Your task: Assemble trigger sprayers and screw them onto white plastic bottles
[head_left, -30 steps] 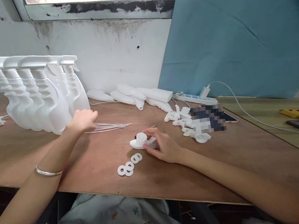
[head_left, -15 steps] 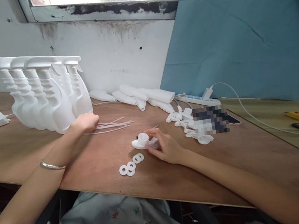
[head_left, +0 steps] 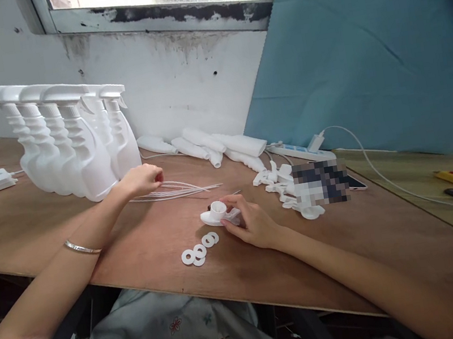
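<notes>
My right hand (head_left: 254, 223) grips a white spray trigger head (head_left: 218, 212) near the middle of the table, its round collar facing up. Above the thin white tubes (head_left: 182, 192), my left hand (head_left: 144, 179) is closed in a pinch on one tube, whose far part slants down across the others. The pinching fingertips are partly hidden by the hand itself. Just in front of the trigger head lie several flat white ring washers (head_left: 199, 251), some overlapping.
Assembled white spray bottles (head_left: 92, 162) stand at the left. Empty bottles (head_left: 222, 141) lie by the wall. More trigger heads (head_left: 287, 188) are heaped right of my right hand, beside a partly blurred phone (head_left: 355, 182). Power strips (head_left: 303, 150) and cables lie at the back.
My left hand has moved right and slightly up, and the tubes' right ends have shifted right with it. My right hand and the trigger head stay in place.
</notes>
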